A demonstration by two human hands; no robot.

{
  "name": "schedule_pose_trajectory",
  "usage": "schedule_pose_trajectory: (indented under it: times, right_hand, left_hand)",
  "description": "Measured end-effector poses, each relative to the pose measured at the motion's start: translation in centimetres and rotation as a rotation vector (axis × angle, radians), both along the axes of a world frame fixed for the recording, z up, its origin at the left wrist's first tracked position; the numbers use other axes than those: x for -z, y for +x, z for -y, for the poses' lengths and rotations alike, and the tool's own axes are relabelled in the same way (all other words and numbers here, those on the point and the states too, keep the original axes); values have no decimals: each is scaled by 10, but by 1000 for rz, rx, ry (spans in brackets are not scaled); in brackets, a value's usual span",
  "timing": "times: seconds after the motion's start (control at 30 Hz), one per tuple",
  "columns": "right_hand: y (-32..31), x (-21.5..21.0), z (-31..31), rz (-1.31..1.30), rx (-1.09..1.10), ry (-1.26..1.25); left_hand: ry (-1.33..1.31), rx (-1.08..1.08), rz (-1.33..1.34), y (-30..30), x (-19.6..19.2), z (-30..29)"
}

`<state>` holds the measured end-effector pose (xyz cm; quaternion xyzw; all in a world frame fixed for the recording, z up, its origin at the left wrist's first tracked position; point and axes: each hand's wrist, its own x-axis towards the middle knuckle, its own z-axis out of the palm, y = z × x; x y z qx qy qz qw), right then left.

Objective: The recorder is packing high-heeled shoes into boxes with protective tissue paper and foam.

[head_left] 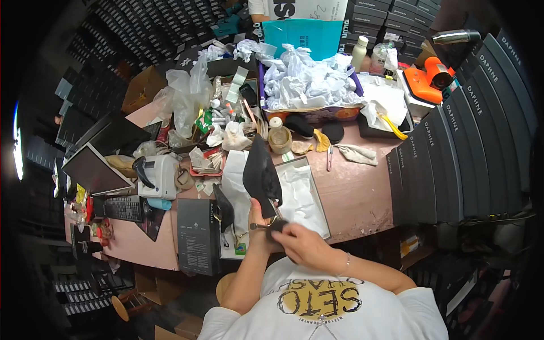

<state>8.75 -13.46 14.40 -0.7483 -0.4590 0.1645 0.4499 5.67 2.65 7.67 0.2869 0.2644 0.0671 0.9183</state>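
Observation:
A black pointed shoe (262, 173) is held toe up over the open shoe box, in the grip of my left hand (259, 224) near its heel end. The fingers of my right hand (299, 240) are closed on a small dark pad (276, 228) pressed against the heel end. Whether the pad is a sponge or a cloth I cannot tell. A second black shoe (225, 208) lies at the left side of the shoe box (323, 218), which is lined with white tissue paper (299, 195). To its left rests a dark box lid (198, 238).
A purple-edged box (317, 114) of crumpled white paper stands behind. Near it are a glass jar (279, 137), tweezers or small snips (329, 158) and a grey cloth (357, 154). Dark shoe boxes (453, 164) are stacked right. A white label printer (158, 178) and keyboard (122, 208) stand left.

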Motion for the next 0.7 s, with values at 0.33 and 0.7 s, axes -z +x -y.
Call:
schedule_pose_trajectory:
  times: [0.33, 0.7]
  right_hand:
    - [82, -12, 52, -264, 314, 83]
    - [71, 25, 21, -390, -33, -128]
  left_hand:
    - [519, -81, -210, -19, 67, 25]
    - [1718, 198, -986, -104, 113, -107]
